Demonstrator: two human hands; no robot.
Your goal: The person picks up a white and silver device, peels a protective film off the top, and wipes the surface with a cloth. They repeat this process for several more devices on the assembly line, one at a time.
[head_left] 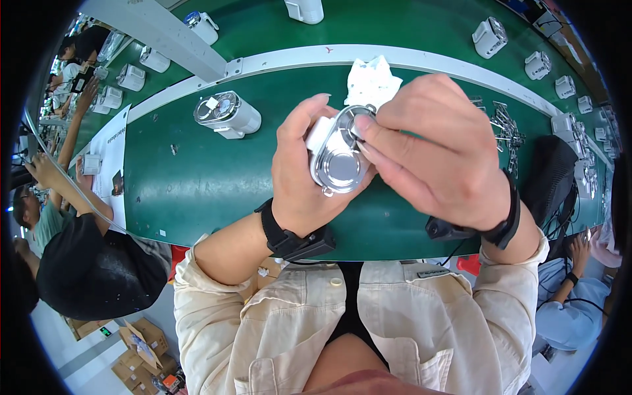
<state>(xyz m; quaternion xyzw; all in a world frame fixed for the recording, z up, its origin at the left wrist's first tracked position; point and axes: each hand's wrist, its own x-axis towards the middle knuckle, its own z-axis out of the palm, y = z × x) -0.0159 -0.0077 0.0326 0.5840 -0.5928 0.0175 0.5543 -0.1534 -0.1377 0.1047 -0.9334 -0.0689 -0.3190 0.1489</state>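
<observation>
A white canister-like housing with a shiny chrome oval face (342,170) is up in front of me over the green table. Its chrome face is turned up, and small metal loops stick out at both ends of the rim. My left hand (295,174) is wrapped round its side and holds it. The fingers of my right hand (444,141) are pinched together against the upper right of the chrome face; what they grip, if anything, is hidden. Just beyond the housing lies a crumpled white sheet (370,80).
A similar white housing (230,115) stands at the left on the green table (197,184). Small metal parts (505,131) are heaped at the right, near a black object (552,168). A white rail (289,60) crosses behind. Co-workers sit on both sides.
</observation>
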